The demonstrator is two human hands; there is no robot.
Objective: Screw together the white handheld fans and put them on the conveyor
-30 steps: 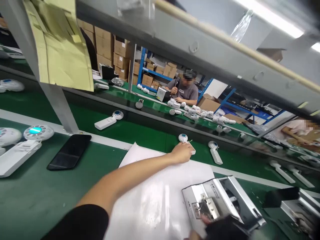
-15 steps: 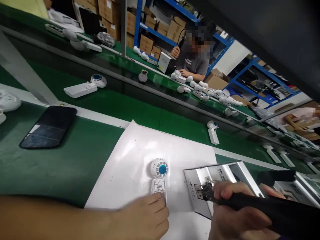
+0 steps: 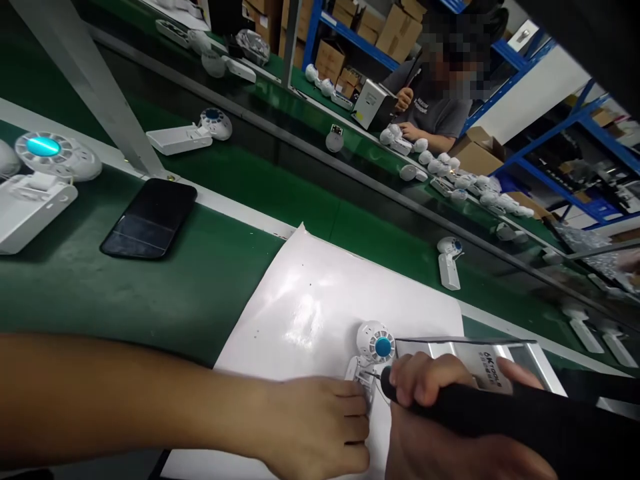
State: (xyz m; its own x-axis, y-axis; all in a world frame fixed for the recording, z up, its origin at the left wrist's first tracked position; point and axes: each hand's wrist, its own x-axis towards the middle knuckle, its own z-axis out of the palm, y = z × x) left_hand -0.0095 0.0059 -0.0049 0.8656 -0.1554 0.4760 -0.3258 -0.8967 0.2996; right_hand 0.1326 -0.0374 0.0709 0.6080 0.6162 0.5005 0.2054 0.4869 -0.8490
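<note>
My left hand (image 3: 320, 427) presses its curled fingers over the lower body of a white device (image 3: 377, 343), which has a round slotted head with a blue disc. The device lies on a white sheet (image 3: 295, 327), its body partly hidden under my fingers. In my right hand (image 3: 430, 400) is a black electric screwdriver (image 3: 480, 410), held lengthwise. Its thin bit reaches into the device's exposed body, just below the round head. A silver screw feeder (image 3: 500, 370) marked "TOOLS" stands behind my right hand, which covers part of it.
A dark phone (image 3: 150, 220) lies on the green mat, with another white device (image 3: 45, 180) left of it. Across a green channel and metal rail, several similar devices (image 3: 450, 263) are spread out. A co-worker (image 3: 435, 100) sits opposite, holding a tool.
My right hand has brought the screwdriver left from the screw feeder to the white device. My left hand still holds the device. The view has shifted, so the scene sits differently.
</note>
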